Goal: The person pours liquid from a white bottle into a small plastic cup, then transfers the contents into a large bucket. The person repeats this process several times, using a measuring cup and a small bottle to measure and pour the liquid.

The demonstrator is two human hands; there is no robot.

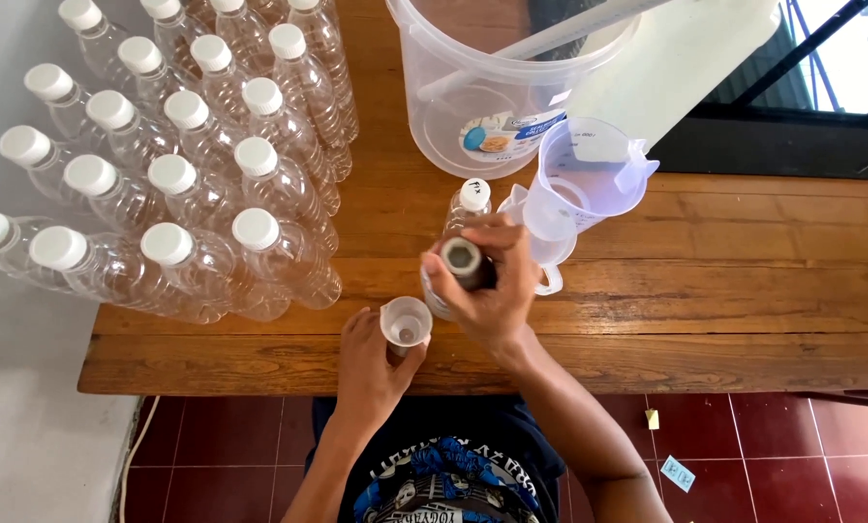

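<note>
Left hand (371,353) grip closed around a small white funnel (406,322), at the front edge of the wooden desk (724,310). Right hand (487,281) grips a dark open-topped bottle (465,261), just beside the funnel. Capped bottle (470,203) and measuring jug (589,184) sit right behind. Capped bottles (182,165) crowd the desk's left; clear bucket (472,97) at back.

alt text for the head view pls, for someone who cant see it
Seen from above, a person's right hand holds a small dark bottle over a wooden table, while the left hand holds a small white funnel. A cluster of white-capped clear bottles stands on the left, with a clear bucket and measuring jug behind.
</note>
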